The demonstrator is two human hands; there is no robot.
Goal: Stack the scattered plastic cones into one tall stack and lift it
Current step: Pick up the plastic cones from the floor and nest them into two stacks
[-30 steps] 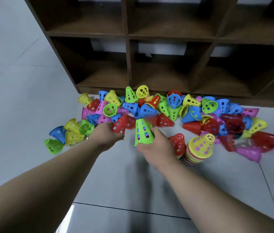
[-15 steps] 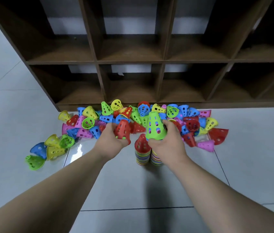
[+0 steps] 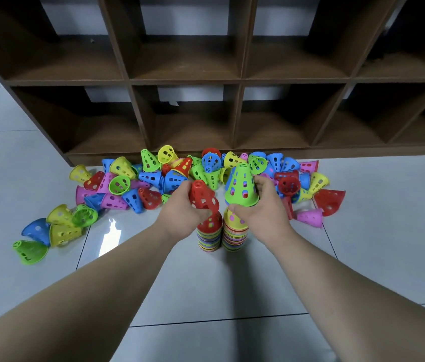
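Red plastic in one hand, green in the other. The left hand (image 3: 180,215) has its fingers curled round a red cone (image 3: 202,197), tilted, just above the red-topped stack (image 3: 208,236) right under it. The right hand (image 3: 261,212) grips a green cone (image 3: 241,185) by its wide rim, upright, over the second stack (image 3: 234,236) below its palm. That one shows a yellow cone on top. Both stacks stand side by side on the floor tiles (image 3: 232,283) between the two wrists. Whether they touch or are just close, I can't tell.

Progress-wise I'd say it's well short of done. Each stack has a decent number of coloured rims showing, so real work is in there. But the loose pile (image 3: 154,176) beyond the fingertips, along the foot of the wooden shelf unit (image 3: 240,82), looks bigger than both stacks together. There's also a smaller bunch (image 3: 57,228) way out to the left of the left hand, plus a few red and pink ones off to the right of the right hand.

So what's left: seat these two cones, clear everything loose, nest one stack onto the other since the job wants a single tower, then lift it.
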